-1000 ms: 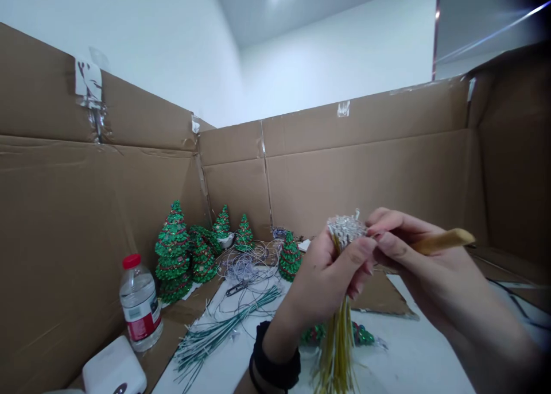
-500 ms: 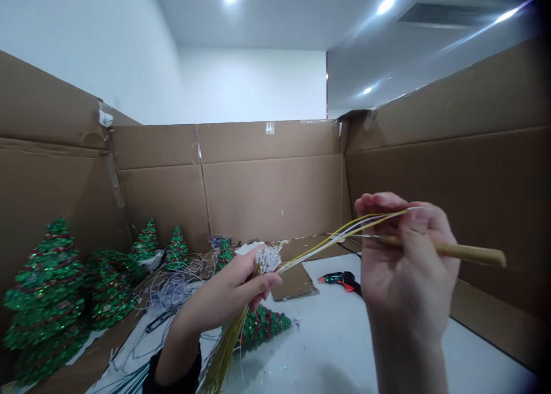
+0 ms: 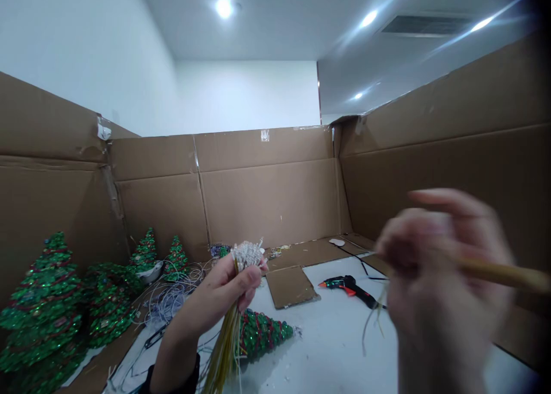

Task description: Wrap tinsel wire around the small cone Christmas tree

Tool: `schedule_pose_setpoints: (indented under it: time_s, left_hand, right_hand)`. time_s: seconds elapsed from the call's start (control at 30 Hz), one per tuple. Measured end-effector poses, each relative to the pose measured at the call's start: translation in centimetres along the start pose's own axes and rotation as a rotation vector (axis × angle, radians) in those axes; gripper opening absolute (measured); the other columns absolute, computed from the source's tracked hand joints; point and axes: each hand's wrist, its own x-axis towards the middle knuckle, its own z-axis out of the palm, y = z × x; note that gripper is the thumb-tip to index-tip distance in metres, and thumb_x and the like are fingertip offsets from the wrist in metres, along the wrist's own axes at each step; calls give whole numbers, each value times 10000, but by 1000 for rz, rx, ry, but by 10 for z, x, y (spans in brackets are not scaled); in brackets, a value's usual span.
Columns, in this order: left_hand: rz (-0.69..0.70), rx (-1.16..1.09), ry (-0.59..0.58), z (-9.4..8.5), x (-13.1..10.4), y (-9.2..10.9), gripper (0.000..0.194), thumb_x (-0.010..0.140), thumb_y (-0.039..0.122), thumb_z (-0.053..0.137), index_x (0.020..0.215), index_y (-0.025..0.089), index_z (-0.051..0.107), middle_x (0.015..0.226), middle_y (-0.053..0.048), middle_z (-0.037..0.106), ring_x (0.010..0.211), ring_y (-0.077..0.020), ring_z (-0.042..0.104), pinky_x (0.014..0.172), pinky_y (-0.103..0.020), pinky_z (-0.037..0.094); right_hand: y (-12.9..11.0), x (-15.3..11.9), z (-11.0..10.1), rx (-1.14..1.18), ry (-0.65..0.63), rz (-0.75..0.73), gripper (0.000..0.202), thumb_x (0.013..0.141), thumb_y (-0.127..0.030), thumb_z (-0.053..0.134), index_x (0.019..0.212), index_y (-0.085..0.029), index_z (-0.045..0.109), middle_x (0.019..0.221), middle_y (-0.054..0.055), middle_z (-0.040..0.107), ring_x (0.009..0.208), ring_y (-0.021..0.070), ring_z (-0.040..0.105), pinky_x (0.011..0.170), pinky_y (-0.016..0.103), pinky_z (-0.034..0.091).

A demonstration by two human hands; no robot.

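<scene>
The left hand has its fingers closed around a bundle of thin yellow and white strands, just below its clear, glittering beaded head, above the white counter. The right hand, blurred and well apart, has its fingers curled around a pale wooden handle. Behind the bundle, a green, red-banded beaded tree lies sideways near a black-and-orange glue gun.

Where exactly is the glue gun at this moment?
In the head view, the glue gun lies right of centre on the white surface, between the flat cardboard piece and the person's blurred right hand.
</scene>
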Motion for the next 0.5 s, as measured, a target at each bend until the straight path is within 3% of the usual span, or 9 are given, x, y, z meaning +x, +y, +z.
schedule_pose_setpoints:
  time_s: [0.03, 0.13, 0.2, 0.33, 0.5]
  left_hand:
    - [13, -59, -25, 3, -1, 0, 293, 857, 453, 478, 912, 164, 470, 572, 64, 397, 463, -54, 355, 461, -196, 312]
    - [57, -185, -71, 11, -3, 0, 289, 841, 455, 509, 889, 174, 461, 556, 68, 379, 452, -48, 343, 438, -184, 301]
    - [82, -235, -75, 14, -3, 1, 281, 835, 450, 522, 846, 177, 456, 549, 71, 363, 442, -42, 328, 422, -174, 288]
    - [117, -289, -85, 16, -2, 4, 268, 837, 432, 523, 803, 181, 436, 540, 74, 355, 418, -35, 312, 402, -168, 279]
    - [161, -318, -10, 17, 0, 6, 232, 867, 409, 474, 830, 181, 455, 599, 46, 463, 388, -26, 331, 369, -154, 301]
  right_hand:
    - [0, 0, 10, 70, -73, 44, 199, 861, -364, 499, 1045, -310, 550, 595, -41, 379, 483, 111, 341, 426, 238, 280]
    - [0, -1, 34, 177, -462, 170, 194, 805, -340, 577, 975, -255, 619, 579, -47, 423, 469, 90, 371, 410, 211, 307]
    - [1, -5, 45, 237, -609, 224, 174, 802, -345, 577, 908, -219, 633, 562, -41, 467, 484, 91, 420, 433, 210, 349]
    - [4, -11, 50, 307, -604, 265, 193, 808, -354, 575, 731, -179, 595, 566, -23, 520, 516, 93, 466, 460, 210, 374]
    - [5, -12, 48, 344, -645, 241, 174, 846, -345, 546, 775, -186, 554, 577, -31, 553, 524, 87, 496, 477, 202, 378]
